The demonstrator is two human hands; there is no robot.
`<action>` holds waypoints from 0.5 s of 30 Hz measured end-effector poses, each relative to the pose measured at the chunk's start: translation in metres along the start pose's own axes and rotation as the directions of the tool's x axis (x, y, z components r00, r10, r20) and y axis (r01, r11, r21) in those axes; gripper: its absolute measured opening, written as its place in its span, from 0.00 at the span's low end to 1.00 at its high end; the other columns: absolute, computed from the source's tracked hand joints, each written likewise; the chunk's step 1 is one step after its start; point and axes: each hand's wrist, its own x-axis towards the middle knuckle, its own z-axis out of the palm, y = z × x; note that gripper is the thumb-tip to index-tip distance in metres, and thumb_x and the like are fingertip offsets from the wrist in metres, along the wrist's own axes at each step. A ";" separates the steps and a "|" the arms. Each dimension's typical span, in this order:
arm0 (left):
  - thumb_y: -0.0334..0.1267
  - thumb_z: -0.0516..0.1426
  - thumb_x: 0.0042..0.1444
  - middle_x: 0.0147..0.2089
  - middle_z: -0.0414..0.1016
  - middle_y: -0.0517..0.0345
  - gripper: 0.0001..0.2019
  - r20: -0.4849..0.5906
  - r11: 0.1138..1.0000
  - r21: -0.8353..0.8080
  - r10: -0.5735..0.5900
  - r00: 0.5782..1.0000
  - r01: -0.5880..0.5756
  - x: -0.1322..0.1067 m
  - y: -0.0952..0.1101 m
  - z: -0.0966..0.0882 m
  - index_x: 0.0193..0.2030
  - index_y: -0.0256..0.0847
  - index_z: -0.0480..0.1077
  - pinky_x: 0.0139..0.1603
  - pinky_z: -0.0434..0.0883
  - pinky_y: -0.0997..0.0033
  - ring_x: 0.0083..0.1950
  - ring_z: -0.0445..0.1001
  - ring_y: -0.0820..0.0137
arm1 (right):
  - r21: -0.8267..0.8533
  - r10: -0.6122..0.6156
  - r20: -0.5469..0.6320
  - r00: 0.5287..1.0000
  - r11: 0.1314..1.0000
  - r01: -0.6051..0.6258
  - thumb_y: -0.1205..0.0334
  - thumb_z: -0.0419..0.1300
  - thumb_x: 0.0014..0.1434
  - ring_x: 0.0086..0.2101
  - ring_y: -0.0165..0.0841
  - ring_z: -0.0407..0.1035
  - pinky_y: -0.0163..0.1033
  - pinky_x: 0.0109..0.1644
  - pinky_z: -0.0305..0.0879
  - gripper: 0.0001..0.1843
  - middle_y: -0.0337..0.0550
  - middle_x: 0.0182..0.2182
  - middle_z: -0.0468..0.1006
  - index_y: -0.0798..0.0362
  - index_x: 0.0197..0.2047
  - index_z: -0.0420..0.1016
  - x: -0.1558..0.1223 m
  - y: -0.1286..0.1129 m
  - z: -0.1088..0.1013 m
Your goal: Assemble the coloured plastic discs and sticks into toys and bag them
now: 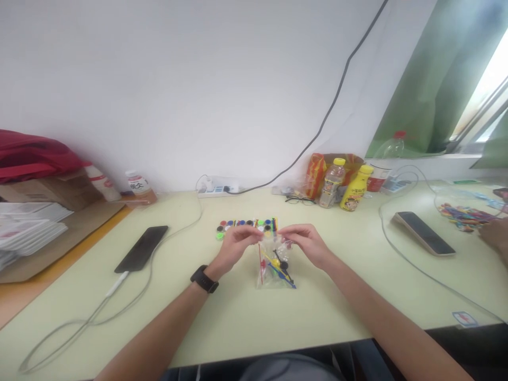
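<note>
Both hands pinch the top edge of a clear plastic bag (273, 280) in front of me. My left hand (238, 243), with a black watch on its wrist, grips the left upper corner. At the right upper corner, my right hand (309, 244) holds the bag between thumb and fingers. Inside the bag lie several coloured plastic arrow pointers (286, 271) in red, yellow, blue and black, and some small round pieces. Just behind the hands sit rows of coloured round pieces (228, 226) and thin coloured strips, partly hidden by the hands.
A phone (142, 248) with a charging cable lies left. Bottles (354, 189), glasses (300, 200) and a power strip (220, 187) line the wall. Right are a device on a stand (426, 233), a colourful pile (462, 216) and another person's hand (494, 233). White boxes (32, 233) are stacked left.
</note>
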 end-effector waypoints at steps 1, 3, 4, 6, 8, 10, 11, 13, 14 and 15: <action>0.39 0.67 0.58 0.40 0.83 0.50 0.06 -0.010 1.000 -0.001 -0.004 1.000 0.004 0.000 -0.001 -0.001 0.39 0.40 0.83 0.45 0.75 0.66 0.43 0.80 0.62 | 0.016 0.006 0.000 1.000 1.000 -0.006 0.54 0.69 0.57 0.34 0.36 0.73 0.40 0.37 0.69 0.12 0.47 0.32 0.83 0.52 0.40 0.89 0.000 0.001 -0.001; 0.38 0.66 0.59 0.40 0.84 0.49 0.06 -0.016 1.000 -0.016 -0.007 1.000 0.007 0.001 -0.003 -0.002 0.40 0.40 0.84 0.45 0.75 0.65 0.43 0.80 0.62 | 0.033 0.001 0.011 1.000 0.999 -0.001 0.56 0.67 0.57 0.35 0.37 0.73 0.40 0.38 0.69 0.12 0.48 0.33 0.83 0.52 0.40 0.89 0.001 0.001 -0.002; 0.38 0.65 0.60 0.40 0.84 0.49 0.07 -0.017 1.000 -0.023 -0.006 1.000 0.006 0.001 -0.004 -0.003 0.41 0.39 0.84 0.46 0.75 0.65 0.43 0.79 0.62 | 0.032 -0.011 0.022 1.000 0.999 0.010 0.57 0.67 0.57 0.36 0.37 0.73 0.40 0.38 0.69 0.12 0.48 0.34 0.83 0.52 0.40 0.89 0.001 0.001 -0.002; 0.40 0.65 0.61 0.40 0.83 0.48 0.09 -0.027 1.000 -0.024 -0.003 1.000 0.002 0.001 -0.004 -0.003 0.41 0.38 0.84 0.46 0.74 0.65 0.43 0.79 0.62 | 0.017 -0.047 0.051 0.998 0.999 0.046 0.56 0.65 0.58 0.39 0.38 0.73 0.41 0.40 0.69 0.13 0.49 0.37 0.83 0.52 0.40 0.89 0.000 -0.002 -0.002; 0.43 0.65 0.62 0.39 0.83 0.49 0.11 -0.050 1.000 0.000 -0.002 0.999 0.002 0.001 -0.003 -0.001 0.40 0.37 0.84 0.46 0.75 0.65 0.41 0.78 0.64 | -0.016 -0.085 0.073 0.994 0.996 0.087 0.52 0.64 0.61 0.40 0.39 0.73 0.43 0.42 0.69 0.15 0.50 0.40 0.82 0.53 0.41 0.88 0.000 -0.005 -0.002; 0.46 0.67 0.60 0.38 0.82 0.51 0.12 -0.073 1.000 0.013 -0.008 0.997 0.009 0.001 -0.001 0.002 0.43 0.38 0.82 0.44 0.75 0.67 0.40 0.78 0.65 | -0.075 -0.125 0.079 0.989 0.989 0.131 0.49 0.62 0.64 0.39 0.38 0.73 0.43 0.43 0.69 0.18 0.50 0.39 0.82 0.53 0.41 0.88 -0.001 -0.007 -0.001; 0.46 0.68 0.59 0.38 0.82 0.52 0.14 -0.073 1.000 0.015 -0.017 0.997 0.018 0.001 0.000 0.003 0.45 0.39 0.82 0.44 0.75 0.67 0.41 0.79 0.65 | -0.112 -0.145 0.079 0.986 0.982 0.153 0.48 0.63 0.65 0.37 0.38 0.72 0.43 0.42 0.69 0.18 0.49 0.37 0.81 0.53 0.40 0.87 -0.002 -0.008 0.000; 0.47 0.69 0.58 0.39 0.82 0.52 0.18 -0.050 0.998 0.014 -0.054 0.997 0.055 0.001 0.001 0.006 0.50 0.40 0.80 0.45 0.76 0.67 0.43 0.80 0.64 | -0.178 -0.173 0.082 0.982 0.966 0.185 0.49 0.65 0.64 0.37 0.37 0.72 0.43 0.42 0.69 0.15 0.48 0.36 0.81 0.52 0.40 0.86 -0.002 -0.008 0.001; 0.47 0.70 0.57 0.41 0.83 0.51 0.19 -0.036 0.997 0.015 -0.074 0.997 0.075 0.001 0.001 0.007 0.50 0.40 0.80 0.46 0.76 0.66 0.44 0.80 0.63 | -0.197 -0.176 0.082 0.981 0.962 0.189 0.50 0.66 0.63 0.38 0.37 0.72 0.43 0.43 0.69 0.14 0.47 0.37 0.81 0.52 0.40 0.85 -0.002 -0.008 0.001; 0.47 0.70 0.56 0.42 0.83 0.50 0.19 -0.023 0.996 0.017 -0.090 0.996 0.091 0.000 0.001 0.007 0.49 0.39 0.81 0.47 0.77 0.66 0.45 0.80 0.63 | -0.202 -0.176 0.078 0.981 0.961 0.188 0.51 0.67 0.62 0.39 0.38 0.73 0.43 0.44 0.69 0.13 0.47 0.38 0.81 0.52 0.40 0.84 -0.002 -0.007 0.001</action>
